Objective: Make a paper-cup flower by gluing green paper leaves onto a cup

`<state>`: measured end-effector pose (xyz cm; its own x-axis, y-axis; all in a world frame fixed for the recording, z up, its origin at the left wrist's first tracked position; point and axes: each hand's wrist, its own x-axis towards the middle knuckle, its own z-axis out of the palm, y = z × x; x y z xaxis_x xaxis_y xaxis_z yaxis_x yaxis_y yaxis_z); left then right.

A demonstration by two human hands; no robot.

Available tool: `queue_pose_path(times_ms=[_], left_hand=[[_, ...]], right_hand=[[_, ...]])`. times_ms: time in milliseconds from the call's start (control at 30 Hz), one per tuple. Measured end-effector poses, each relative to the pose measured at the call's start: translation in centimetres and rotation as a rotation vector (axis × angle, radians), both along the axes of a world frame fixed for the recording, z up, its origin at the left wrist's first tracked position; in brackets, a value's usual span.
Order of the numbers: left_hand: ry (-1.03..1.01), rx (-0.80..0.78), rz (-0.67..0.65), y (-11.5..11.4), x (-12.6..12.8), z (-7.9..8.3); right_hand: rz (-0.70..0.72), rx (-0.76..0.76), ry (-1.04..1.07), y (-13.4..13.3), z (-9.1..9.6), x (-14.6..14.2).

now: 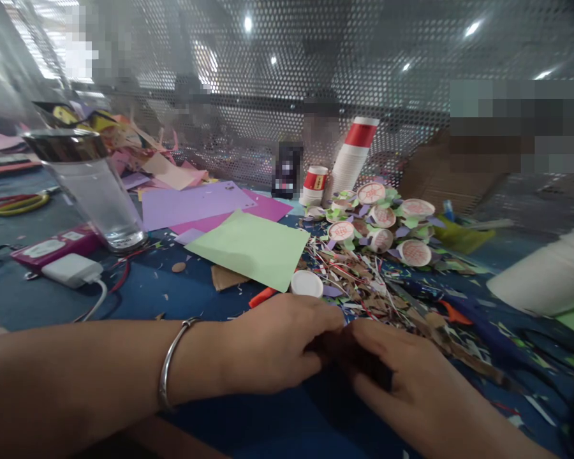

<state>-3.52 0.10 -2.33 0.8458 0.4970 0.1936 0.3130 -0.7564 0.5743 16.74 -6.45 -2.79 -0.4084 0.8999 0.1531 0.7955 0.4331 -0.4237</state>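
L hand (pixel 287 344) by R hand (pixel 402 373), cup label (pixel 312 180), txt (pixel 317 181) unclear

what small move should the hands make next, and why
I'd probably part the left hand and right hand slightly: they come together in shadow, hiding whatever may be between them, and loose scraps lie just beyond, where a small piece could get lost.

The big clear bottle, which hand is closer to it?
Left. The left hand is right of the bottle, closer to the camera; the right hand is farther right.
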Motion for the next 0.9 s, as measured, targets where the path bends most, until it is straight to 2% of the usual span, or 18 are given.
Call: queue_pose_path(times_ms=[100, 267, 367, 600, 767, 900], left_hand=[[-0.001, -0.062, 0.059, -0.1, -0.1, 0.2], [0.007, -0.131, 0.078, -0.2, -0.4, 0.5], [-0.029, -0.208, 0.101, -0.4, -0.2, 0.6], [-0.048, -0.51, 0.135, -0.7, 0.1, 1.0], [-0.082, -0.742, 0.073, -0.2, 0.1, 0.7], [-0.102, -0.947, 0.12, 0.3, 0.3, 0.4]], right_hand=[[0.01, 0.017, -0.002, 0.0, 0.1, 0.0], [-0.01, 0.016, 0.023, 0.0, 0.5, -0.1], [-0.019, 0.079, 0.025, -0.1, 0.7, 0.0], [-0.002, 0.141, 0.029, -0.1, 1.0, -0.1], [0.034, 0.163, 0.029, -0.5, 1.0, 0.0], [0.052, 0.136, 0.052, -0.7, 0.6, 0.3]])
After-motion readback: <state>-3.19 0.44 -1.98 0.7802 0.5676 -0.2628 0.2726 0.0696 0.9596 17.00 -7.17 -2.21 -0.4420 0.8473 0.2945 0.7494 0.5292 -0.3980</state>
